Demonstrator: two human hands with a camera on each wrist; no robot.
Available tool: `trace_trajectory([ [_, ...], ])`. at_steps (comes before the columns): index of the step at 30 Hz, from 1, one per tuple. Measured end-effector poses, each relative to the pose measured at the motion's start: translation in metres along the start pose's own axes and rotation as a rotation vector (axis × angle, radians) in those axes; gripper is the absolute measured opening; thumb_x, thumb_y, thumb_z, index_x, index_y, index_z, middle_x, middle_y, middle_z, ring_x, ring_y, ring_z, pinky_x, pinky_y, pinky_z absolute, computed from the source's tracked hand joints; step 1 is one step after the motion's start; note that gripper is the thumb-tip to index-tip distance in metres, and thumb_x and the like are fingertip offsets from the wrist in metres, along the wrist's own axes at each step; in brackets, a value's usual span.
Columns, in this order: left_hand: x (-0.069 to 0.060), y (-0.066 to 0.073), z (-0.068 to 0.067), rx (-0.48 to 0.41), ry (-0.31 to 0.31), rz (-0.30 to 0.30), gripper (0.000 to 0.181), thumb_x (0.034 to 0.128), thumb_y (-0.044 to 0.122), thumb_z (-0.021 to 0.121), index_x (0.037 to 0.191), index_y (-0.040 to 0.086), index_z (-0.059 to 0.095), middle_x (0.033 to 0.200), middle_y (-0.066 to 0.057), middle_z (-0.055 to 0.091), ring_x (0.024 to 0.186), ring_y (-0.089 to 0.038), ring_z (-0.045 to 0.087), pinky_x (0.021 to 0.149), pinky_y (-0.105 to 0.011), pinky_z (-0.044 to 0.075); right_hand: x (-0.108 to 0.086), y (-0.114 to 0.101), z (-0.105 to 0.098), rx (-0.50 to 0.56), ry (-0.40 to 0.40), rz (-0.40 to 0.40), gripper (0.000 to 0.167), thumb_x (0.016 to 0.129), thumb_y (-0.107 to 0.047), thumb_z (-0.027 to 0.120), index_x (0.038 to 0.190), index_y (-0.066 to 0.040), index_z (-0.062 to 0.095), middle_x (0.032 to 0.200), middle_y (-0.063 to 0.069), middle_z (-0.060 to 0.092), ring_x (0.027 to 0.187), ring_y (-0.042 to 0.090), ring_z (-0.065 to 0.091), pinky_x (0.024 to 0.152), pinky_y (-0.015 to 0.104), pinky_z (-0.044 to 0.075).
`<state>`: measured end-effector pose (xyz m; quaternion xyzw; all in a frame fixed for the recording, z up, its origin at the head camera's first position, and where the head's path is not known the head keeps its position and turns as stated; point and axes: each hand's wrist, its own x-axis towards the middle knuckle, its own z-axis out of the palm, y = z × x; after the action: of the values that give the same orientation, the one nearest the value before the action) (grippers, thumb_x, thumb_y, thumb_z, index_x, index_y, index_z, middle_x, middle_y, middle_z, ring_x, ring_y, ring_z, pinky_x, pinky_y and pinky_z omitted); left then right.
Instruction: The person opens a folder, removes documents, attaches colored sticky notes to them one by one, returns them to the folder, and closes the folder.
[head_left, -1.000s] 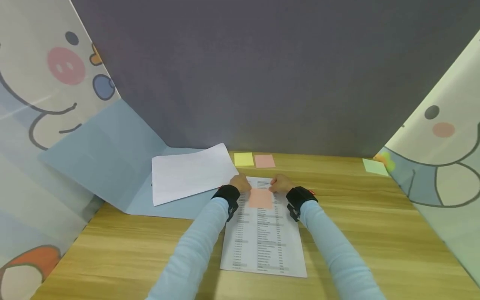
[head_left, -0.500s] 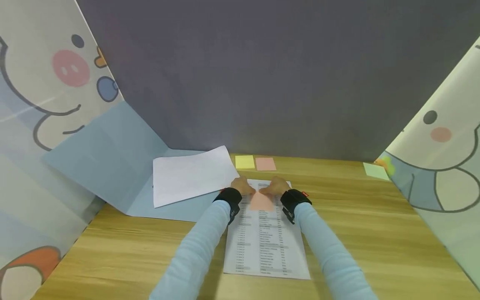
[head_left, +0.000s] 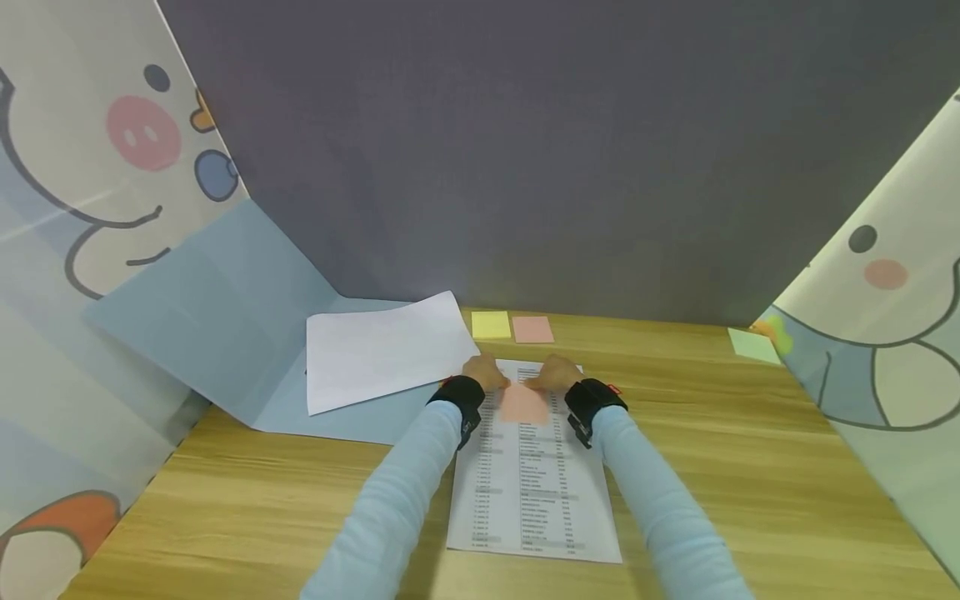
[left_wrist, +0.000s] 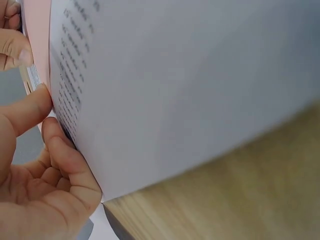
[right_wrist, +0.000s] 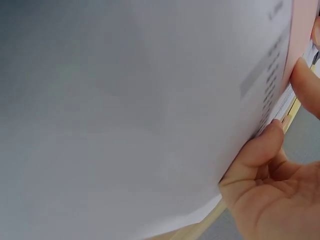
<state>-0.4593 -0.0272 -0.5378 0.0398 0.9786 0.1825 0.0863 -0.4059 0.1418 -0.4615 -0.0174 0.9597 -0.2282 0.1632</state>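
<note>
The pink square paper note lies on the far part of a white paper sheet printed with columns of dark text, which rests on the yellow-brown wood-grain tabletop. Nearest are two light-blue fabric sleeves, reaching forward to a black wristband on each wrist. Beyond them, the left hand and the right hand meet the note's far edge from either side, close together but apart. Each thumb touches the note, with the other fingers curled beside it against the sheet; whether either grip is clamped on the note or only presses it, I cannot tell. To the left, a light-blue folder stands open, one cover raised and tilted, with a plain white paper sheet lying askew on its flat side, a corner near the left hand. Farther off, a yellow square note and a second pink note sit side by side; a pale green note lies well to the right. Behind everything rises a dark grey panel, between cartoon-printed side walls.
</note>
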Motion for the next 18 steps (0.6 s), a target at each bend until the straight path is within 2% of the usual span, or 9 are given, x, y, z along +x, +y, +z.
trace_trajectory([
  [2, 0.015, -0.007, 0.014, 0.021, 0.000, 0.003, 0.060, 0.0713, 0.052, 0.070, 0.109, 0.006, 0.063, 0.101, -0.012, 0.065, 0.088, -0.027, 0.060, 0.077, -0.036, 0.049, 0.000, 0.003, -0.001, 0.017, -0.002, -0.008, 0.040, 0.075, -0.041, 0.070, 0.082, -0.003, 0.061, 0.077, 0.005, 0.051, 0.067, 0.020, 0.049, 0.054, 0.027, 0.038],
  [4, 0.022, -0.011, 0.024, 0.044, 0.043, 0.014, 0.052, 0.0727, 0.048, 0.069, 0.106, 0.008, 0.064, 0.098, -0.010, 0.066, 0.084, -0.026, 0.061, 0.072, -0.035, 0.049, -0.003, 0.003, -0.003, 0.045, -0.004, -0.012, 0.034, 0.076, -0.036, 0.070, 0.081, -0.004, 0.057, 0.076, 0.005, 0.049, 0.067, 0.020, 0.048, 0.054, 0.026, 0.037],
  [8, 0.014, -0.006, 0.016, 0.015, -0.003, -0.019, 0.049, 0.0761, 0.044, 0.067, 0.110, 0.009, 0.062, 0.100, -0.008, 0.066, 0.087, -0.023, 0.061, 0.075, -0.035, 0.049, -0.014, -0.002, -0.009, 0.094, -0.010, -0.030, 0.026, 0.077, -0.025, 0.069, 0.082, -0.003, 0.055, 0.076, 0.005, 0.048, 0.068, 0.020, 0.047, 0.055, 0.026, 0.036],
  [9, 0.008, -0.003, 0.011, 0.007, -0.002, -0.022, 0.049, 0.0741, 0.043, 0.069, 0.106, 0.006, 0.063, 0.096, -0.009, 0.066, 0.082, -0.024, 0.060, 0.071, -0.035, 0.049, -0.017, -0.003, -0.010, 0.107, -0.008, -0.035, 0.025, 0.077, -0.023, 0.069, 0.081, -0.003, 0.055, 0.075, 0.005, 0.048, 0.068, 0.020, 0.046, 0.055, 0.026, 0.036],
  [10, 0.002, 0.000, 0.004, -0.015, -0.025, -0.030, 0.052, 0.0732, 0.045, 0.070, 0.106, 0.006, 0.063, 0.095, -0.010, 0.065, 0.081, -0.024, 0.059, 0.071, -0.035, 0.049, -0.019, -0.005, -0.011, 0.118, -0.006, -0.036, 0.024, 0.077, -0.022, 0.069, 0.079, -0.002, 0.055, 0.074, 0.005, 0.048, 0.067, 0.020, 0.046, 0.055, 0.026, 0.035],
  [12, -0.018, 0.009, -0.015, -0.058, -0.063, -0.049, 0.056, 0.0719, 0.047, 0.071, 0.106, 0.004, 0.062, 0.095, -0.012, 0.065, 0.081, -0.026, 0.059, 0.072, -0.036, 0.049, -0.022, -0.006, -0.011, 0.134, 0.001, -0.032, 0.024, 0.077, -0.022, 0.069, 0.074, -0.004, 0.054, 0.071, 0.004, 0.047, 0.065, 0.019, 0.046, 0.053, 0.025, 0.035],
  [13, -0.026, 0.012, -0.020, -0.067, -0.050, -0.038, 0.057, 0.0706, 0.049, 0.071, 0.103, 0.003, 0.063, 0.092, -0.012, 0.064, 0.078, -0.025, 0.058, 0.068, -0.036, 0.048, -0.023, -0.006, -0.010, 0.132, 0.004, -0.030, 0.025, 0.078, -0.024, 0.070, 0.071, -0.006, 0.053, 0.070, 0.003, 0.046, 0.064, 0.018, 0.045, 0.053, 0.025, 0.034],
  [15, -0.052, 0.024, -0.042, -0.110, -0.070, -0.050, 0.061, 0.0683, 0.049, 0.073, 0.103, 0.000, 0.063, 0.091, -0.014, 0.064, 0.077, -0.026, 0.058, 0.068, -0.036, 0.048, -0.024, -0.008, -0.009, 0.134, 0.003, -0.027, 0.031, 0.077, -0.027, 0.070, 0.063, -0.009, 0.049, 0.064, 0.001, 0.043, 0.059, 0.016, 0.044, 0.050, 0.024, 0.034],
  [18, -0.085, 0.039, -0.065, -0.128, -0.047, -0.061, 0.056, 0.0710, 0.045, 0.070, 0.102, -0.002, 0.064, 0.092, -0.015, 0.064, 0.076, -0.025, 0.058, 0.067, -0.033, 0.049, -0.025, -0.011, -0.008, 0.117, 0.003, -0.020, 0.040, 0.075, -0.033, 0.069, 0.054, -0.013, 0.041, 0.057, -0.001, 0.038, 0.052, 0.014, 0.040, 0.046, 0.023, 0.032],
])
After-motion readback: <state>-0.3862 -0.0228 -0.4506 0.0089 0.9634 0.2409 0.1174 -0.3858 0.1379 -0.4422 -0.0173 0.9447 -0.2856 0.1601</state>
